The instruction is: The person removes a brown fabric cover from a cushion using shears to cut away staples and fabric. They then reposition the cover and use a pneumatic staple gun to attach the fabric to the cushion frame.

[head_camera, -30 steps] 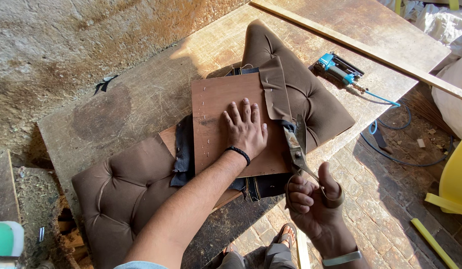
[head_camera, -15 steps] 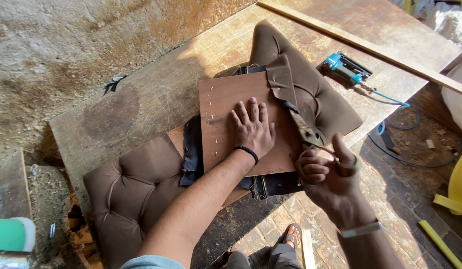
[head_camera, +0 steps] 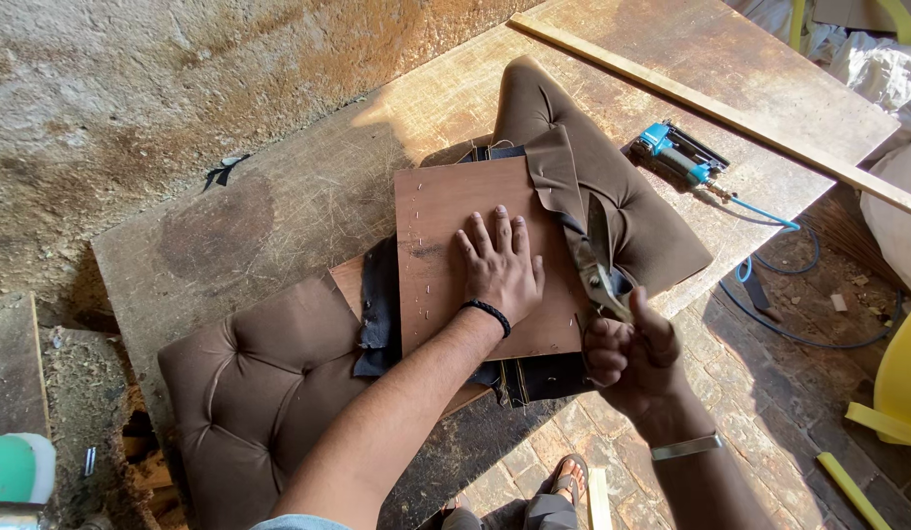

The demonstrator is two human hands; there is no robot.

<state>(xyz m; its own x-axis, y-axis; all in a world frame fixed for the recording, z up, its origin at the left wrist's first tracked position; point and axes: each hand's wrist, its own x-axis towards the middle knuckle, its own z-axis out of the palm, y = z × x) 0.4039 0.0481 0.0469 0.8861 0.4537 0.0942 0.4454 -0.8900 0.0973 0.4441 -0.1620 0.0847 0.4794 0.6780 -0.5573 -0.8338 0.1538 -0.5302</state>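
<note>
The left hand (head_camera: 500, 270) lies flat, palm down, fingers straight and close together, pointing away from the body. A dark band circles its wrist. The left forearm runs bare from the lower left, stretched nearly straight, a pale sleeve edge showing at the bottom. The right hand (head_camera: 627, 348) is curled into a closed grip, knuckles toward the left hand, thumb on top, the wrist bent slightly inward. A metal bangle sits on the right forearm, which comes up from the lower right. The two hands are near each other but apart.
</note>
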